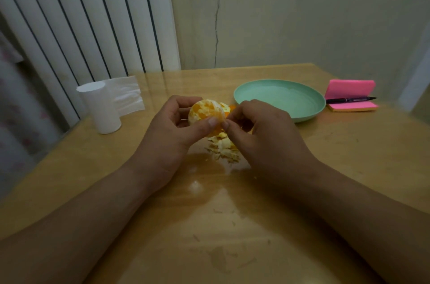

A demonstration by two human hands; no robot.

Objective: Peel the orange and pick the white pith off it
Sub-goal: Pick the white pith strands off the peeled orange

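Evidently the left hand (167, 130) curls round the mostly peeled orange (204, 112), steadying it above the table (349, 155) while the right hand (263, 134) pinches what is likely pith at its right edge. Peel scraps (224, 147) lie just beneath, probably dropped there. The green plate (279, 97) sits far right.

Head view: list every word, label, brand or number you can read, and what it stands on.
No text can be read.
On the pen: a pale mark on the barrel, too blurred to read.
On the pink sticky notes, the green plate and the tissue roll: no print visible.
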